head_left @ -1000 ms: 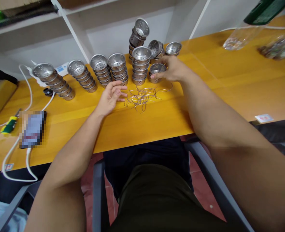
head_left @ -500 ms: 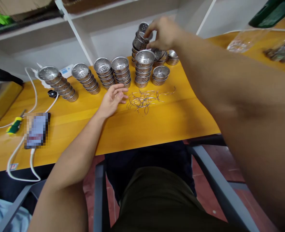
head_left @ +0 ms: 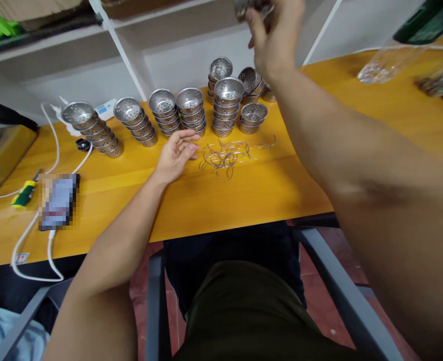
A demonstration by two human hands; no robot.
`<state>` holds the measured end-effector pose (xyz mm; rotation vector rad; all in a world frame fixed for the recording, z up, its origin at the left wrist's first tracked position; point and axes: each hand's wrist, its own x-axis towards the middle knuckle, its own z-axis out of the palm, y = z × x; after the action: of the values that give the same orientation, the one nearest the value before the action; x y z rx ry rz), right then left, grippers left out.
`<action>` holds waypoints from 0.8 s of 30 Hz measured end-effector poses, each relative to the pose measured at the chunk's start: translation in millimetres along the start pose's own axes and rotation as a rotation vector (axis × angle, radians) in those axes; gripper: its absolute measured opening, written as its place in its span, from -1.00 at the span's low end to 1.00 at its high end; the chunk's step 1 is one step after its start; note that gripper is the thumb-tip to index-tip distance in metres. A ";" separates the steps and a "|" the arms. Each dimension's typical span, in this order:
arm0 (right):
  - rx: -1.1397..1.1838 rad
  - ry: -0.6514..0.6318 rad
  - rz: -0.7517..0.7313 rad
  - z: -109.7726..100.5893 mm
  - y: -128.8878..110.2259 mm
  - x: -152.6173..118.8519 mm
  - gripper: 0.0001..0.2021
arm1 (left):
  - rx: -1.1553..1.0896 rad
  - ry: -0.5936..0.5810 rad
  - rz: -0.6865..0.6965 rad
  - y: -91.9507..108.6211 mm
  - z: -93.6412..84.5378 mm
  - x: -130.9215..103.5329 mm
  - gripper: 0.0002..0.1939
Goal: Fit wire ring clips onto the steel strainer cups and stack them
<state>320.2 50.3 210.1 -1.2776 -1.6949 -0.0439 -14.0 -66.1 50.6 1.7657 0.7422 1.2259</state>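
At the top edge of the view, my right hand (head_left: 277,37) is raised and gripping a perforated metal cup (head_left: 244,9), partly cut off by the frame and by my fingers. My left hand (head_left: 177,153) rests on the table with fingers apart and nothing in it. Just right of it lies a loose tangle of thin curved wires (head_left: 225,156). Behind the hand stand stacks of perforated metal cups, among them a tall stack (head_left: 228,108), a short one (head_left: 252,118) and a back stack (head_left: 220,69). One cup (head_left: 248,79) lies tilted on another stack.
The yellow table (head_left: 206,210) backs onto white shelving (head_left: 127,55). On the left are a leaning cup stack (head_left: 93,130), a phone (head_left: 59,201) on a white cable and a screwdriver (head_left: 25,193). A clear bottle (head_left: 385,65) lies on the right.
My right hand has lifted up and away from the back stack with a cup in it, leaving that stack lower. My left hand stays in place.
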 end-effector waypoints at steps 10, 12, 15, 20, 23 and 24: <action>0.426 -0.606 -0.596 -33.0 -64.6 -149.1 -0.79 | 0.191 0.049 0.333 2.0 -0.8 7.9 0.16; 0.386 -0.626 -0.576 -12.3 -61.9 -168.8 -0.89 | 0.223 -0.059 0.167 2.1 -2.1 4.6 0.17; 0.334 -0.611 -0.576 5.4 -58.1 -181.1 -0.94 | 0.212 -0.105 0.073 3.3 -7.3 2.7 0.14; 0.469 -0.591 -0.452 13.9 -53.4 -188.1 -0.46 | 0.291 -0.051 0.117 12.4 -9.2 5.1 0.13; 0.651 -0.663 -0.276 26.6 -49.3 -194.6 -0.25 | 0.389 0.007 0.164 19.1 -7.7 5.7 0.14; 0.728 -0.686 -0.223 31.0 -48.7 -195.8 -0.25 | 0.404 0.016 0.182 20.8 -7.6 6.0 0.14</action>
<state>257.8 -94.7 80.8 -0.5615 -2.1217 0.8878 -19.0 -68.6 72.9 2.1940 0.9027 1.2741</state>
